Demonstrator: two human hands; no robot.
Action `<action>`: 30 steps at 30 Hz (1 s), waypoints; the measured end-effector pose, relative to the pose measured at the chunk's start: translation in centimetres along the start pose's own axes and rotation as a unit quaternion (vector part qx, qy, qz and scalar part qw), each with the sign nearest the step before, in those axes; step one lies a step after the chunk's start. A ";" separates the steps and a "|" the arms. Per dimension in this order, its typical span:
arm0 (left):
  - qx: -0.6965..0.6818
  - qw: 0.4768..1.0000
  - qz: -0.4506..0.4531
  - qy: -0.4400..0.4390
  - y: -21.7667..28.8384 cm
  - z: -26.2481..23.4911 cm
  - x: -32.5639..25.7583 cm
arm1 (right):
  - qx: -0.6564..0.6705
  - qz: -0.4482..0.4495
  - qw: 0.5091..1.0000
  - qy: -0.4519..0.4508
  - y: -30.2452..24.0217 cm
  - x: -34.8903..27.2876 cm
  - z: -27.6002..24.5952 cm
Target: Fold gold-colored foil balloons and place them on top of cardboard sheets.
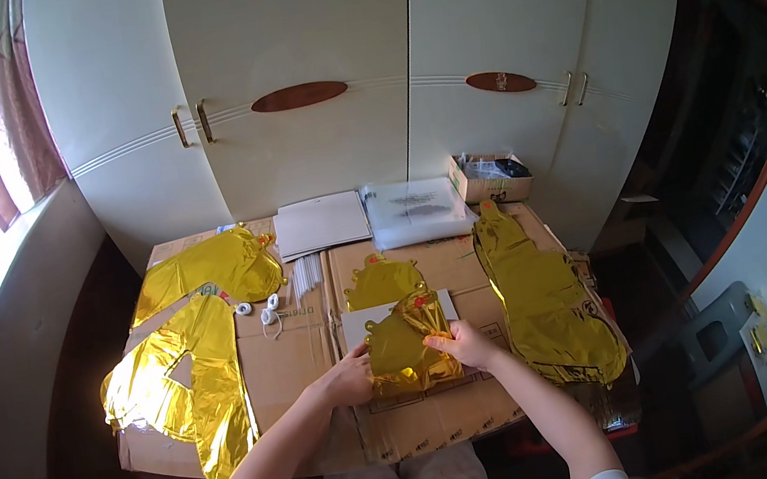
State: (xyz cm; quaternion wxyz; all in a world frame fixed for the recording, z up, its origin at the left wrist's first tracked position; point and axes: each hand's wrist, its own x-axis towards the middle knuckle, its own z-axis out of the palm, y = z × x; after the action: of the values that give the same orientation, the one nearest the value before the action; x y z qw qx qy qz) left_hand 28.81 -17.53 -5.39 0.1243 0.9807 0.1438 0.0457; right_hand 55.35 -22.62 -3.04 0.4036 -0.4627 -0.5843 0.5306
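Note:
A small crumpled gold foil balloon (406,342) lies folded on a white card (365,322) on the cardboard work surface (301,355). My left hand (351,379) grips its left edge. My right hand (462,343) pinches its right edge. Just behind it lies another small flat gold foil balloon (381,284). Both forearms come up from the lower edge.
Large gold foil balloons lie at the left (187,389), back left (211,268) and right (546,299). White string rolls (266,312), a stack of white cards (320,223), clear plastic bags (417,208) and a small open box (492,177) sit behind. White wardrobe doors (303,60) stand beyond.

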 end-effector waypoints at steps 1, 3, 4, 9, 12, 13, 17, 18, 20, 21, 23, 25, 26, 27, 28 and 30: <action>-0.014 1.000 -0.012 -0.018 -0.1 0.1 0.1 | -0.001 0.006 1.000 0.000 0.2 0.1 0.0; -0.027 0.998 -0.033 -0.042 -0.3 0.0 0.1 | -0.016 0.026 1.000 0.008 0.2 0.2 0.2; -0.033 0.997 -0.044 -0.055 -0.3 -0.2 0.0 | -0.029 0.039 0.999 0.015 0.0 0.3 0.4; -0.237 0.964 -0.121 0.006 0.2 -2.4 0.2 | -0.069 0.047 0.996 0.026 1.8 0.8 -0.1; -0.361 0.915 -0.177 0.012 1.4 -4.7 -0.2 | -0.084 0.033 0.995 0.032 2.8 0.9 -0.3; -0.391 0.902 -0.184 0.007 1.4 -5.0 -0.4 | -0.091 0.026 0.995 0.034 2.9 0.9 -0.3; -0.428 0.886 -0.172 0.042 -1.3 -2.9 -1.4 | -0.094 -0.003 0.995 0.039 2.2 1.0 0.3; -0.408 0.892 -0.192 0.039 -1.1 -3.4 -1.5 | -0.105 0.001 0.994 0.044 2.1 0.8 0.3; -0.390 0.891 -0.227 0.051 -0.2 -4.3 -1.6 | -0.125 0.009 0.991 0.053 1.9 0.7 0.2; -0.392 0.885 -0.243 0.066 0.8 -4.9 -1.7 | -0.131 0.011 0.990 0.058 2.2 0.8 0.2; -0.431 0.858 -0.256 0.108 1.4 -4.3 -1.7 | -0.142 0.014 0.987 0.068 3.1 0.9 -0.2; -0.500 0.810 -0.256 0.167 2.3 -2.7 -2.0 | -0.137 0.011 0.988 0.067 3.1 1.1 0.1; -0.471 0.824 -0.264 0.173 2.7 -2.2 -2.2 | -0.134 0.009 0.989 0.067 3.1 1.2 0.2; -0.443 0.837 -0.267 0.177 4.4 -2.9 -1.8 | -0.137 0.008 0.989 0.062 3.4 1.1 0.0; -0.414 0.850 -0.271 0.182 5.4 -3.3 -1.6 | -0.141 0.006 0.988 0.055 3.6 1.2 -0.2; -0.362 0.861 -0.311 0.177 5.1 -2.6 -1.3 | -0.139 0.009 0.989 0.045 3.7 1.3 -0.2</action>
State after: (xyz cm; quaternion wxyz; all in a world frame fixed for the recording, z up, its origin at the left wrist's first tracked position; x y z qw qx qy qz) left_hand 28.66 -22.03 -1.68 0.4511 0.7461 0.4340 0.2268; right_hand 55.64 -21.27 -6.70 0.3566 -0.5432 -0.6291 0.4267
